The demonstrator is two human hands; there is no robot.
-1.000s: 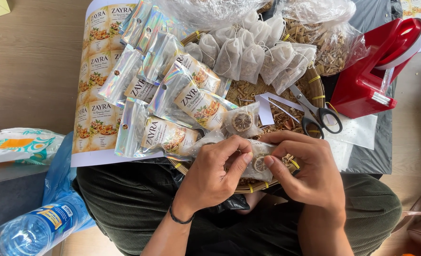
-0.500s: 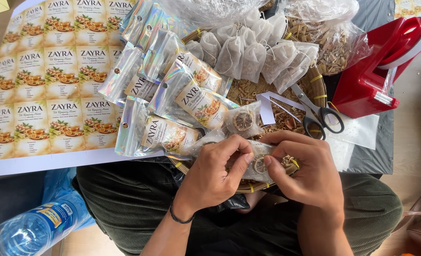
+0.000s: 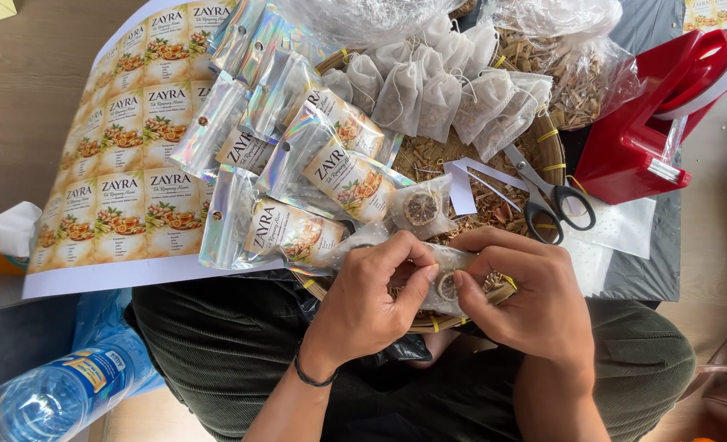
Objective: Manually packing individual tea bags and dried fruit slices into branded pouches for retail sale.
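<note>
Together the left hand (image 3: 371,299) and right hand (image 3: 531,295) pinch one small clear pouch (image 3: 443,278) holding a dried citrus slice, over the woven tray's (image 3: 553,147) near edge. Black-handled scissors (image 3: 553,196) lie just beyond the right hand.

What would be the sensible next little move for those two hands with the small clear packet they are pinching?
Probably to press along the packet's open edge to close it. Both the left hand and the right hand pinch the small clear packet, which already holds a dried citrus slice. A similar filled packet lies nearby on the woven tray.
</note>
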